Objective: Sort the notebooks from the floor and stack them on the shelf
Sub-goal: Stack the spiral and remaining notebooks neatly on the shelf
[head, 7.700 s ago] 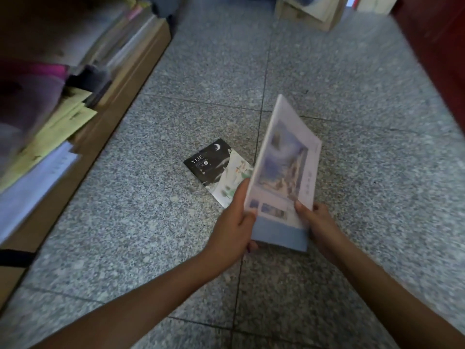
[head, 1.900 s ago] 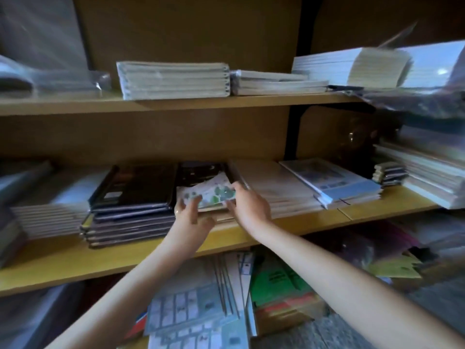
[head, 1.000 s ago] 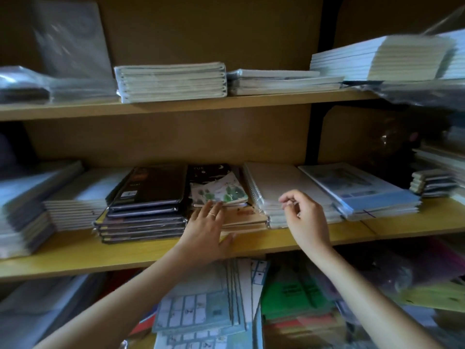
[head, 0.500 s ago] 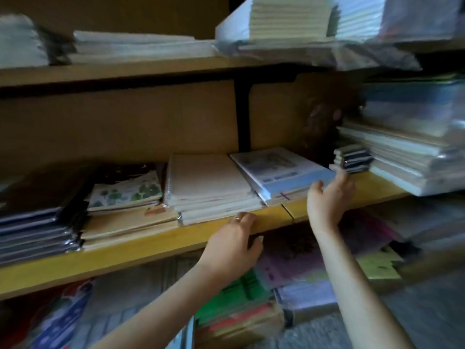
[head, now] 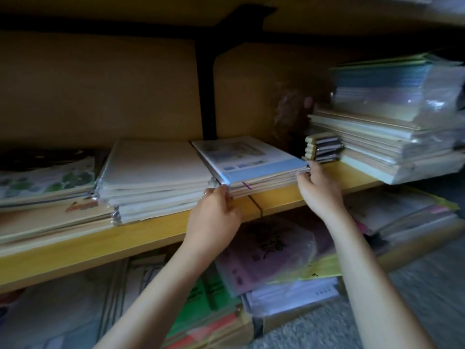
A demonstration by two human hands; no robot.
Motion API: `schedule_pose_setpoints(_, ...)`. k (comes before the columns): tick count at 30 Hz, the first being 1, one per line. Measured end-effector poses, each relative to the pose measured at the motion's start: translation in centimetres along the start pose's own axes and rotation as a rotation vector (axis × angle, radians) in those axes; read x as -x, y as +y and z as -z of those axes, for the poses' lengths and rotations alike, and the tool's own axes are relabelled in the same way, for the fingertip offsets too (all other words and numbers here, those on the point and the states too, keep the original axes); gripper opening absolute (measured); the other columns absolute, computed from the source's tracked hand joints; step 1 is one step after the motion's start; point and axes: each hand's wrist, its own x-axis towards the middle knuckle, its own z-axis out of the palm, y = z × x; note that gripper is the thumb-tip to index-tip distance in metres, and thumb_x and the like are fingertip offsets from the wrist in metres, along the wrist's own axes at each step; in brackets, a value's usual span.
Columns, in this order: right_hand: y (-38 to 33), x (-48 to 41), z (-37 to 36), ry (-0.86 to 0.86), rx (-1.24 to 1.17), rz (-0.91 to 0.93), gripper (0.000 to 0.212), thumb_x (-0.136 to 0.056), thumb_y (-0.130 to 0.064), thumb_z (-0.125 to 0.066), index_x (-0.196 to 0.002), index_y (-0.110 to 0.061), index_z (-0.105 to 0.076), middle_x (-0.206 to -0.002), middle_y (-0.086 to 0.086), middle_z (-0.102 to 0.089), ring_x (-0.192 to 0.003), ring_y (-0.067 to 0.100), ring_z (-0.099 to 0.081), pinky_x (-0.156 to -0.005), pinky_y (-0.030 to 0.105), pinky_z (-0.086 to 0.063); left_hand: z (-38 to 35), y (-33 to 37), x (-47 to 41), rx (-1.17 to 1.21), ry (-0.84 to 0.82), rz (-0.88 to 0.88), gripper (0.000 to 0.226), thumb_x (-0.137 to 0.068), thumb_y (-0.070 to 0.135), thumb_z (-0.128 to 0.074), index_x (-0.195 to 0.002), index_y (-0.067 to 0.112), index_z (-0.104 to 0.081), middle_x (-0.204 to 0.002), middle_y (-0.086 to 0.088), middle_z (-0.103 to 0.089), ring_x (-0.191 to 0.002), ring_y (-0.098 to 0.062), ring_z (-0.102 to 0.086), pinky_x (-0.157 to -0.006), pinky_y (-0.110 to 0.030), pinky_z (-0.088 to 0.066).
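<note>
1. A short stack of thin paper notebooks point(head: 264, 183) lies flat on the yellow wooden shelf point(head: 151, 235). It sits near the front edge, in front of the black upright post point(head: 205, 96).
2. The top of the stack is a white notebook with a pale blue band point(head: 249, 159), turned slightly askew to the shelf edge.
3. The left hand point(head: 214, 215) is at the stack's near left corner. Its fingers point(head: 224, 195) are curled and bunched together, their tips gripping the corner edges.
4. The right hand point(head: 318, 195) is at the near right corner. Its fingers point(head: 303, 176) are curled round the edges there, pinching the stack's side.
5. Just beside the stack on the left is a taller pile of white pads in clear plastic wrap point(head: 156, 177). Further left, a leaf-printed notebook point(head: 47, 177) tops another pile.
6. To the right, apart from the stack, stands a small pile of dark pocket notebooks with cream spines point(head: 322, 149). Beyond it is a large plastic-wrapped pile of exercise books point(head: 402, 127).
7. Under the shelf lie a pink plastic-wrapped pack point(head: 266, 253) and green books point(head: 201, 306). The grey speckled floor point(head: 415, 285) shows at lower right.
</note>
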Motion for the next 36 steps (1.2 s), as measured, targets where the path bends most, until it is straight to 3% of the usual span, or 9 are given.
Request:
schedule_pose_setpoints(3, 0.5, 0.0, 0.7, -0.076, -0.039, 0.030, 0.049, -0.093, -0.026, -0.047, -0.140, -0.024, -0.035, -0.137, 0.002, -0.049, -0.124, 0.026, -0.046, -0.093, 0.032, -0.035, -0.5, -0.4, -0.7, -0.003, 0.028, -0.005, 0.012, -0.087, 0.016, -0.046, -0.094, 0.014, -0.055, -0.093, -0.012, -0.058, -0.087, -0.036, -0.057, -0.073, -0.040, -0.046)
schedule_pose_setpoints(6, 0.6, 0.0, 1.1, -0.090, -0.034, 0.048, 0.054, -0.090, -0.021, -0.057, -0.140, -0.020, -0.037, -0.134, 0.001, -0.051, -0.122, 0.020, -0.049, -0.086, 0.024, -0.034, 0.0, -0.7, -1.3, 0.028, 0.062, 0.019, 0.015, -0.089, 0.023, -0.050, -0.093, 0.018, -0.064, -0.084, -0.007, -0.065, -0.084, -0.033, -0.062, -0.071, -0.038, -0.049)
schedule_pose_setpoints(12, 0.8, -0.1, 1.0, -0.010, -0.097, 0.029, 0.062, -0.081, -0.022, -0.071, -0.136, -0.021, -0.043, -0.127, 0.006, -0.058, -0.116, 0.019, -0.056, -0.096, 0.035, -0.045, -0.2, 0.1, -1.2, -0.279, 0.244, -0.023, 0.032, -0.084, 0.048, -0.060, -0.099, 0.020, -0.062, -0.091, -0.003, -0.067, -0.090, -0.029, -0.063, -0.063, -0.028, -0.040)
schedule_pose_setpoints(15, 0.4, -0.2, 0.7, 0.056, -0.037, 0.046, 0.060, -0.081, -0.021, -0.071, -0.135, -0.027, -0.043, -0.122, 0.001, -0.061, -0.113, 0.017, -0.059, -0.094, 0.033, -0.046, -0.5, 0.4, -1.7, -0.455, 0.263, -0.040, 0.040, -0.086, 0.049, -0.058, -0.107, 0.015, -0.051, -0.099, -0.006, -0.066, -0.092, -0.030, -0.063, -0.063, -0.030, -0.036)
schedule_pose_setpoints(24, 0.6, -0.5, 0.3, 0.063, 0.079, 0.107, 0.063, -0.086, -0.025, -0.065, -0.142, -0.028, -0.037, -0.128, 0.007, -0.057, -0.116, 0.023, -0.055, -0.093, 0.032, -0.042, -1.3, -0.2, -2.2, -0.461, 0.336, -0.110, 0.058, -0.089, 0.040, -0.057, -0.130, 0.011, -0.029, -0.088, -0.005, -0.065, -0.078, -0.030, -0.065, -0.054, -0.030, -0.034)
schedule_pose_setpoints(28, 1.1, -0.5, 0.9, -0.087, -0.116, 0.088, 0.056, -0.090, -0.035, -0.055, -0.143, -0.031, -0.035, -0.136, 0.001, -0.052, -0.120, 0.019, -0.050, -0.095, 0.034, -0.042, -1.2, -0.5, -1.5, -0.305, 0.348, -0.234, 0.045, -0.090, 0.030, -0.056, -0.129, 0.013, -0.043, -0.108, -0.013, -0.058, -0.069, -0.033, -0.062, -0.051, -0.029, -0.035)
schedule_pose_setpoints(31, 0.5, -0.6, 0.4, -0.064, -0.222, 0.032, 0.054, -0.090, -0.051, -0.049, -0.139, -0.029, -0.039, -0.141, -0.002, -0.046, -0.126, 0.020, -0.044, -0.097, 0.035, -0.036, -1.2, -0.8, -1.5, -0.364, 0.340, -0.212, 0.042, -0.090, 0.027, -0.057, -0.129, 0.013, -0.051, -0.120, -0.017, -0.054, -0.068, -0.034, -0.064, -0.051, -0.029, -0.037)
schedule_pose_setpoints(32, 0.2, -0.5, 0.0, -0.014, -0.207, 0.022, 0.054, -0.090, -0.052, -0.048, -0.138, -0.027, -0.041, -0.139, 0.000, -0.048, -0.125, 0.021, -0.046, -0.093, 0.033, -0.037, -1.3, -1.0, -1.5, -0.398, 0.321, -0.198, 0.041, -0.089, 0.026, -0.060, -0.127, 0.012, -0.055, -0.117, -0.016, -0.058, -0.066, -0.034, -0.065, -0.049, -0.029, -0.037)
schedule_pose_setpoints(36, -0.4, -0.2, -0.4, 0.074, -0.141, 0.009, 0.050, -0.092, -0.049, -0.047, -0.136, -0.024, -0.045, -0.132, 0.004, -0.054, -0.119, 0.025, -0.051, -0.085, 0.031, -0.039, -1.5, -0.7, -1.8, -0.603, 0.344, -0.171, 0.049, -0.070, 0.015, -0.077, -0.117, 0.010, -0.065, -0.065, -0.004, -0.067, -0.045, -0.023, -0.060, -0.041, -0.021, -0.025)
